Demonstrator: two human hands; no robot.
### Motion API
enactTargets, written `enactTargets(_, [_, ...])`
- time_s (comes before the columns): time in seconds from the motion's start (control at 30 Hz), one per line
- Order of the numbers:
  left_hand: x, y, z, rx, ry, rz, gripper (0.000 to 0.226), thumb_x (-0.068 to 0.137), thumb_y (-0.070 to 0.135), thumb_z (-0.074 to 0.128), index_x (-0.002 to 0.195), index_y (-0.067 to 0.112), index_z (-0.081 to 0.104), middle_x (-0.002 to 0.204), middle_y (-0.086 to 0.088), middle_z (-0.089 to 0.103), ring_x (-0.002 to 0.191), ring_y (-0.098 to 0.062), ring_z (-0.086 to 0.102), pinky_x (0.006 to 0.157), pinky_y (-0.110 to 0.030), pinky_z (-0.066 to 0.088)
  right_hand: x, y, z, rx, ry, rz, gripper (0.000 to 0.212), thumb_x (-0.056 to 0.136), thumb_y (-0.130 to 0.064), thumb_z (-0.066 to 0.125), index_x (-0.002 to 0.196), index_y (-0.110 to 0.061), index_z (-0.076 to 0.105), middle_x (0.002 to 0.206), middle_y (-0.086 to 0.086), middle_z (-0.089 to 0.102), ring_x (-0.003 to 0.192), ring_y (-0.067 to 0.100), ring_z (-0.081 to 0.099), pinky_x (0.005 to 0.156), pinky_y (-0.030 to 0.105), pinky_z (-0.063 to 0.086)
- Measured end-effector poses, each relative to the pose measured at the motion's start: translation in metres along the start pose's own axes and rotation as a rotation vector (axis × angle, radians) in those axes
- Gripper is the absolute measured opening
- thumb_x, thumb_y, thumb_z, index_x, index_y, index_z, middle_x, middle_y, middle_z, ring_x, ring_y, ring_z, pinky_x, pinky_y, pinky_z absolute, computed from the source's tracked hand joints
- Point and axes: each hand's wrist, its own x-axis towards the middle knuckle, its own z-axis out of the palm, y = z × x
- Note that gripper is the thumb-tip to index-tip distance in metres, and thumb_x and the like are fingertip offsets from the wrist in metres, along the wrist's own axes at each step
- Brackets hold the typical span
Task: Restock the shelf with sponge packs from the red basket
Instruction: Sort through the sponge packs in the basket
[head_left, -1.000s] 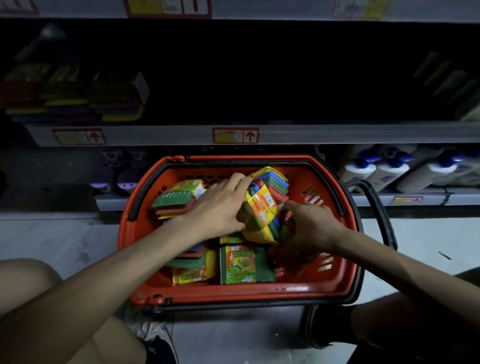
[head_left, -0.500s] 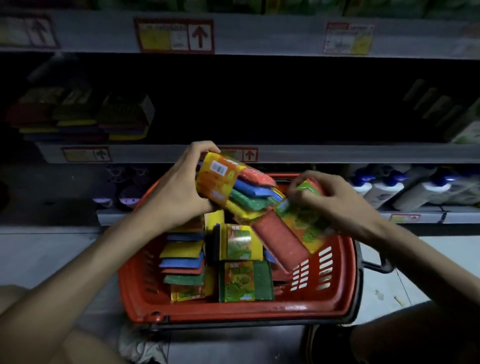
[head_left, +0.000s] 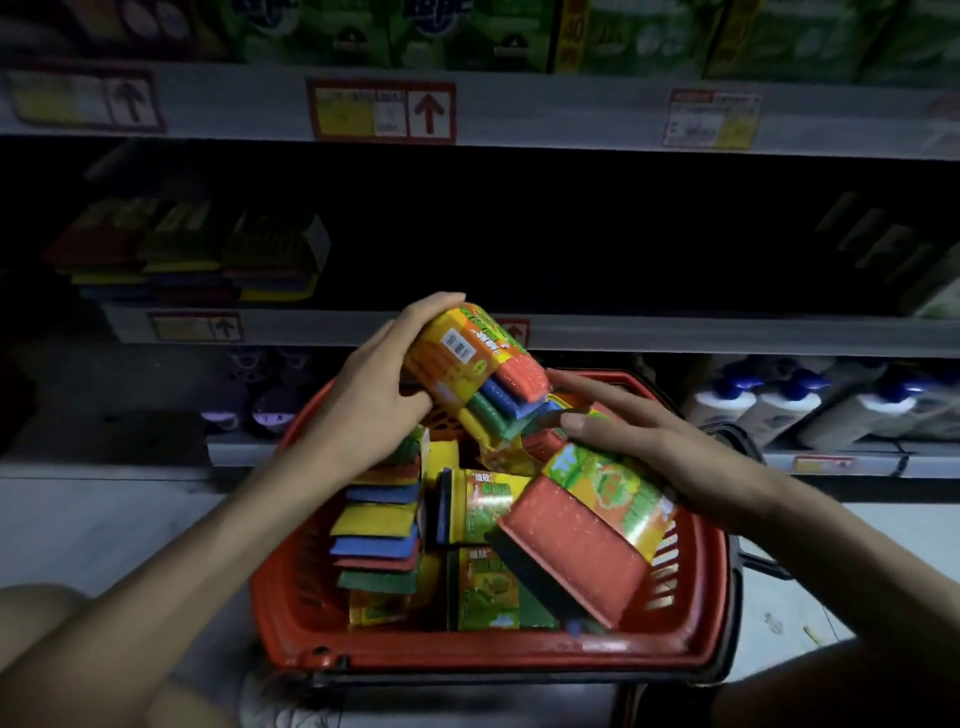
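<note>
left hand (head_left: 363, 400) gripping a sponge pack (head_left: 467, 364) above the red basket (head_left: 467, 660), likely bound for the shelf (head_left: 675, 335) | right hand (head_left: 639, 447) clutching a second pack (head_left: 587, 530), tilted over the basket, so both go together

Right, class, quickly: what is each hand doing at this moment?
Left hand: grips the upper sponge pack.
Right hand: holds the red-faced sponge pack over the red basket.
</note>
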Motion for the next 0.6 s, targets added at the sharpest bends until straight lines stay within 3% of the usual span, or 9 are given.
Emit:
enactTargets(0.13, [-0.001,0.003,0.004,-0.310,-0.044,-0.111,0.088,0.096,-0.008,0.054,0.151,0.057,0.030,0.125,0.003,0.062,0.098,-0.032,0.071,0.079,-0.066,0.056,0.010,0.006,0.004,0.059,0.104,-0.073,0.049,0.089,-0.041,0.074,0.135,-0.044,0.059,0.124,-0.003,0.073,0.107,0.025,0.074,0.095,0.046,0.057])
enactTargets(0.2, [0.000,0.005,0.005,-0.388,-0.046,-0.161,0.082,0.100,0.000,0.051,0.152,0.059,0.028,0.122,0.003,0.064,0.098,-0.026,0.070,0.085,-0.058,0.059,0.013,0.007,0.003,0.046,0.150,-0.110,0.042,0.090,-0.040,0.070,0.132,-0.038,0.063,0.122,0.000,0.074,0.106,0.027,0.074,0.093,0.047,0.058])
enactTargets(0.3, [0.001,0.007,0.011,-0.514,-0.028,-0.223,0.072,0.099,0.029,0.060,0.151,0.063,0.024,0.138,0.011,0.058,0.123,-0.012,0.062,0.097,-0.043,0.057,0.015,0.007,0.007,-0.005,0.201,-0.168,0.041,0.087,-0.041,0.068,0.126,-0.031,0.065,0.119,-0.001,0.073,0.100,0.023,0.075,0.082,0.035,0.061])
enactTargets(0.37, [0.004,0.006,0.014,-0.551,0.009,-0.258,0.084,0.091,0.044,0.073,0.152,0.064,0.018,0.146,0.013,0.055,0.128,-0.008,0.060,0.097,-0.039,0.056,0.015,0.007,0.010,-0.078,0.217,-0.196,0.044,0.086,-0.042,0.068,0.129,-0.032,0.063,0.122,-0.007,0.071,0.101,0.017,0.074,0.083,0.032,0.062])
enactTargets(0.43, [0.007,0.004,0.016,-0.574,0.059,-0.303,0.103,0.081,0.046,0.079,0.154,0.063,0.007,0.142,0.008,0.061,0.121,-0.007,0.065,0.088,-0.030,0.059,0.016,0.005,0.014,-0.221,0.226,-0.225,0.047,0.088,-0.042,0.071,0.133,-0.035,0.058,0.127,-0.012,0.068,0.104,0.008,0.072,0.083,0.028,0.061])
enactTargets(0.5, [0.009,0.004,0.019,-0.654,0.084,-0.359,0.118,0.076,0.043,0.087,0.155,0.060,0.001,0.133,0.001,0.069,0.117,-0.013,0.069,0.087,-0.032,0.059,0.017,0.007,0.017,-0.408,0.246,-0.256,0.055,0.085,-0.050,0.074,0.135,-0.039,0.052,0.130,-0.016,0.065,0.106,0.003,0.070,0.083,0.027,0.061])
enactTargets(0.6, [0.012,0.008,0.023,-0.844,0.154,-0.512,0.119,0.065,0.034,0.093,0.157,0.039,0.018,0.121,-0.005,0.073,0.109,-0.019,0.073,0.090,-0.038,0.056,0.018,0.006,0.023,-0.431,0.241,-0.277,0.065,0.077,-0.060,0.074,0.134,-0.041,0.049,0.128,-0.021,0.063,0.106,0.000,0.068,0.083,0.029,0.063])
